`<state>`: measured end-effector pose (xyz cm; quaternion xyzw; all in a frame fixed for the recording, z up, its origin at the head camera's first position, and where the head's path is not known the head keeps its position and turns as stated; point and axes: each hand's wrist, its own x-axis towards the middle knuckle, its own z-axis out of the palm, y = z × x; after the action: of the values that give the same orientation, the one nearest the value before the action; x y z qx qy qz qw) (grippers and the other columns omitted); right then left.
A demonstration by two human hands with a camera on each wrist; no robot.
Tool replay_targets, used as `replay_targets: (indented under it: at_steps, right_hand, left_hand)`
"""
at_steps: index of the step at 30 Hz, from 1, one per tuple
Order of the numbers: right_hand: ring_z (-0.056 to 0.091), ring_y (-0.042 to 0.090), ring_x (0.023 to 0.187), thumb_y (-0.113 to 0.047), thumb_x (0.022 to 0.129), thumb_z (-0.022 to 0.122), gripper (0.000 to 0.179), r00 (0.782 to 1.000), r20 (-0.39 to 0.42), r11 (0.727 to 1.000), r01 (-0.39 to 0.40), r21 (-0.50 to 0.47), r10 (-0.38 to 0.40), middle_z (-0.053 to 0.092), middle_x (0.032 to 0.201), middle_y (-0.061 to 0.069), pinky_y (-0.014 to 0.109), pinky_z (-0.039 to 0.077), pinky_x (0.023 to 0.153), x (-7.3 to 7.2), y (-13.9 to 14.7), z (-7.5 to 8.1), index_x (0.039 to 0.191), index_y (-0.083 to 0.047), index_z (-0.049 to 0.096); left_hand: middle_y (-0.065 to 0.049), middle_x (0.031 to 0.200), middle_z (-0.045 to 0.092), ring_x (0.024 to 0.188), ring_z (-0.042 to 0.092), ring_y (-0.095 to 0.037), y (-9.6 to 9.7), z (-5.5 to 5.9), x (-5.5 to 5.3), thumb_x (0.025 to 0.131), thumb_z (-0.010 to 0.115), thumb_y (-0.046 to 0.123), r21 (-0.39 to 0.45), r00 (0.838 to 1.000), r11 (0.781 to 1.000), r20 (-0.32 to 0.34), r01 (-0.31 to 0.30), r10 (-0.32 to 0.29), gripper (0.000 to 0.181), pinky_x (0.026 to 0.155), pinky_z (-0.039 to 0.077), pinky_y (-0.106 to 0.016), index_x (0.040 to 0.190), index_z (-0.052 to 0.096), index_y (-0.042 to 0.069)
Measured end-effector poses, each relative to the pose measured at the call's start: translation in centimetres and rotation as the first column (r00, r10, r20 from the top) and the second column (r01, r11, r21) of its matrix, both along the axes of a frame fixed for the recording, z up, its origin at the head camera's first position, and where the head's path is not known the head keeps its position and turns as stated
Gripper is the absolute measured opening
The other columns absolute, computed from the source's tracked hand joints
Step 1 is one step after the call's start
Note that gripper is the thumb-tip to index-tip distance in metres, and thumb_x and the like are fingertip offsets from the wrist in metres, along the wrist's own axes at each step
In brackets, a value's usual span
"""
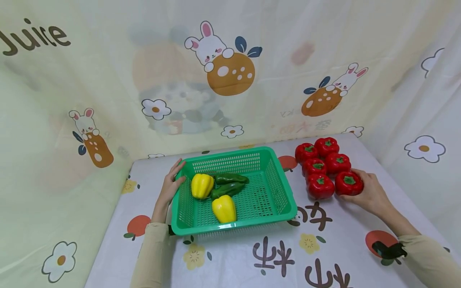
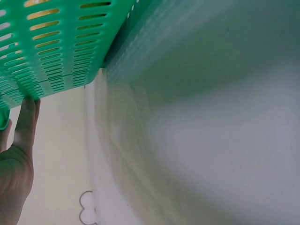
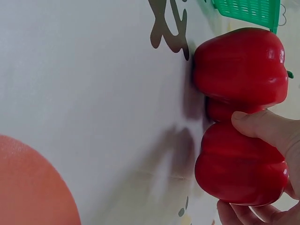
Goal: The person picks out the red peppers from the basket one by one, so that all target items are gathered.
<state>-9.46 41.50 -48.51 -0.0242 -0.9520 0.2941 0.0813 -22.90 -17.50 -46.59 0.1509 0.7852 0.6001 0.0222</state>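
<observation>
My right hand grips a red bell pepper, the front right one of a group. In the right wrist view the thumb lies on the near side of this pepper and the fingers reach round its other side. Close beside it sits another red bell pepper. My left hand holds the left rim of a green plastic basket, thumb over the rim and fingers along the outer wall. Inside the basket are two yellow bell peppers and two long green peppers.
More red bell peppers stand in two rough rows right of the basket, near the back of the table. A printed cloth covers the table. Printed curtains rise behind it and at both sides.
</observation>
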Motion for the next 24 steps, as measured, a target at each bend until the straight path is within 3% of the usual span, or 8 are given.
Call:
replay_targets:
  at_steps: [16,24]
  right_hand:
    - [0.035,0.057,0.112,-0.017,0.069,0.089,0.097,0.999,0.046,1.000,0.012,0.000,-0.012,0.036,0.123,0.038,0.070,0.047,0.079,-0.4,-0.2,-0.8,0.142,0.011,0.031]
    - [0.034,0.057,0.114,-0.018,0.070,0.088,0.097,0.998,0.066,1.000,0.025,-0.008,-0.024,0.035,0.125,0.039,0.070,0.047,0.080,-0.5,-0.4,-1.3,0.144,0.009,0.031]
  left_hand:
    - [-0.020,0.161,0.019,0.146,0.020,-0.041,-0.1,-0.2,-0.1,0.093,0.051,-0.009,0.019,1.000,1.000,-0.010,0.000,0.000,0.054,0.112,0.025,-0.059,0.146,0.039,-0.007]
    - [-0.021,0.161,0.018,0.148,0.016,-0.038,-0.1,-0.3,-0.1,0.093,0.050,-0.010,0.019,1.000,1.000,-0.002,-0.002,0.002,0.054,0.113,0.024,-0.058,0.146,0.038,-0.009]
